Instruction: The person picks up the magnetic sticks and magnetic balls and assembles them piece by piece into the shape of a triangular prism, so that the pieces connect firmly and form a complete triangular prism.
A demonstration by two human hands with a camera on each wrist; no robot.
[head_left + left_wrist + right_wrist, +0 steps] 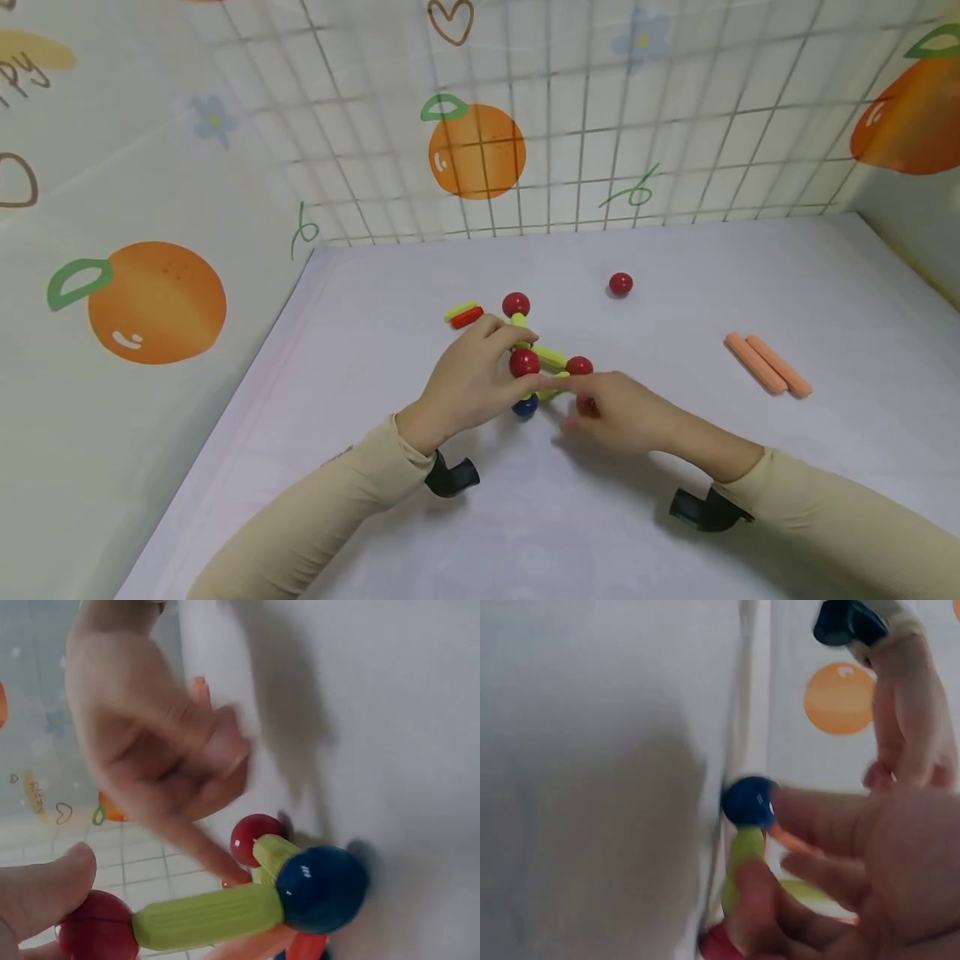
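the ball-and-stick toy (pixel 536 360) sits mid-frame between both hands, the left hand (pixel 468 379) pinching its red ball (pixel 523 362), the right hand (pixel 618 412) pinching a green stick (pixel 550 358).

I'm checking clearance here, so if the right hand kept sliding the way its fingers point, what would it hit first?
The right hand points left, so probably the ball-and-stick structure at its fingertips, then the left hand gripping it; depth is unclear.
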